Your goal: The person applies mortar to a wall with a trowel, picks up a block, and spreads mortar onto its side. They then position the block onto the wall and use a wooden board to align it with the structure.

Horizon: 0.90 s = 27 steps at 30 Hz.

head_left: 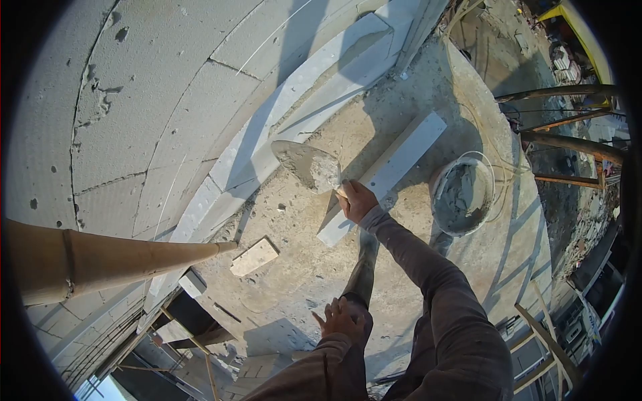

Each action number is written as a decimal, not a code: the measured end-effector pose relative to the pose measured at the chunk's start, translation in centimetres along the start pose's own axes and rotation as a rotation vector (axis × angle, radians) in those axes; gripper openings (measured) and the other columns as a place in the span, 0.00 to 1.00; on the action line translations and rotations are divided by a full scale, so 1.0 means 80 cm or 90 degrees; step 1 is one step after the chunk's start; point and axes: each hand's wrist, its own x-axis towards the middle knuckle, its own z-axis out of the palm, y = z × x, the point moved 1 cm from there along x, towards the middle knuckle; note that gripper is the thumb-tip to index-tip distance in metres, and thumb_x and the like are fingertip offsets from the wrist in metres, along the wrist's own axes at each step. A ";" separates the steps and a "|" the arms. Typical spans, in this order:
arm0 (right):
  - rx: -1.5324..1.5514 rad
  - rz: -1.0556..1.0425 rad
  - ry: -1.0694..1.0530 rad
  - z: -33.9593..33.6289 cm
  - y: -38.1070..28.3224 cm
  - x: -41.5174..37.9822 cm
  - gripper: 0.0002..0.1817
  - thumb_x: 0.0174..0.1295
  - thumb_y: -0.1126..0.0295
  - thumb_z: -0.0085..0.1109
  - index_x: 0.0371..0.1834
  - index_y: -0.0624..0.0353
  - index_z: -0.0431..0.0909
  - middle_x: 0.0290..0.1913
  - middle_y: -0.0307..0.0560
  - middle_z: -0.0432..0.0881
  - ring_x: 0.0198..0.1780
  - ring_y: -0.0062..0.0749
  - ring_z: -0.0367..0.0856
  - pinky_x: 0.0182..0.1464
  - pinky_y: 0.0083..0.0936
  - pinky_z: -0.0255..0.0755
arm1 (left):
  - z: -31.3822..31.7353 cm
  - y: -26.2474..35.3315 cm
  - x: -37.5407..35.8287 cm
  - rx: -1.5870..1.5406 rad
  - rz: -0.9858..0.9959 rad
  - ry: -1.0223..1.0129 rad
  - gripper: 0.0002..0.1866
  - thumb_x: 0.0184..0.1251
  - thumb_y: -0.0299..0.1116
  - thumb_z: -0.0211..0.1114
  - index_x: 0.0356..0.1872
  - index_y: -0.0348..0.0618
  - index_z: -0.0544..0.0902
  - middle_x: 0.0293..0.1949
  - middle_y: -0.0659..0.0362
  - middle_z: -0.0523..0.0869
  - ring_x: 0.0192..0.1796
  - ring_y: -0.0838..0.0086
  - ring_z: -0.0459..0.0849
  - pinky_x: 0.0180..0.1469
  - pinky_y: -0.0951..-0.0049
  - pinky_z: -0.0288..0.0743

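Note:
My right hand (pixel 358 201) is closed around the handle of a trowel (pixel 326 170). Grey mortar covers part of the blade, which is held out beside the low ledge of pale blocks (pixel 277 110) at the wall's foot. Under that hand, a long white block (pixel 408 152) lies on the concrete floor. My left hand (pixel 344 321) is over my knee with its fingers spread and nothing in them. To the right of the long block stands a round bucket (pixel 436 200) with wet grey mortar (pixel 461 194) inside and a thin wire handle.
A bamboo pole (pixel 134 262) slants in from the left, in front of the pale block wall (pixel 140 87). One short block piece (pixel 255 256) lies on the floor (pixel 294 267). Wooden poles (pixel 568 146) stand beyond the floor's curved right edge, with rubble lower down.

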 end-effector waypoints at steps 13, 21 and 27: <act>0.048 0.271 0.415 -0.216 0.100 -0.012 0.15 0.70 0.62 0.59 0.49 0.63 0.79 0.24 0.49 0.77 0.26 0.36 0.81 0.32 0.37 0.75 | -0.018 0.020 0.009 0.070 0.020 0.008 0.48 0.63 0.61 0.63 0.79 0.44 0.62 0.79 0.47 0.64 0.81 0.50 0.59 0.79 0.26 0.34; -0.049 0.102 0.430 -0.358 0.238 0.206 0.15 0.67 0.64 0.57 0.50 0.63 0.79 0.29 0.60 0.83 0.32 0.56 0.86 0.36 0.42 0.78 | -0.115 0.036 0.042 -0.040 0.092 0.141 0.44 0.64 0.55 0.66 0.76 0.39 0.65 0.74 0.39 0.70 0.76 0.44 0.67 0.78 0.35 0.51; -0.170 -0.069 0.478 -0.367 0.353 0.339 0.16 0.67 0.64 0.58 0.52 0.62 0.77 0.42 0.67 0.84 0.42 0.66 0.84 0.43 0.50 0.79 | -0.163 0.059 0.082 -0.119 0.159 0.356 0.44 0.61 0.51 0.69 0.74 0.35 0.66 0.71 0.40 0.73 0.74 0.45 0.69 0.76 0.34 0.51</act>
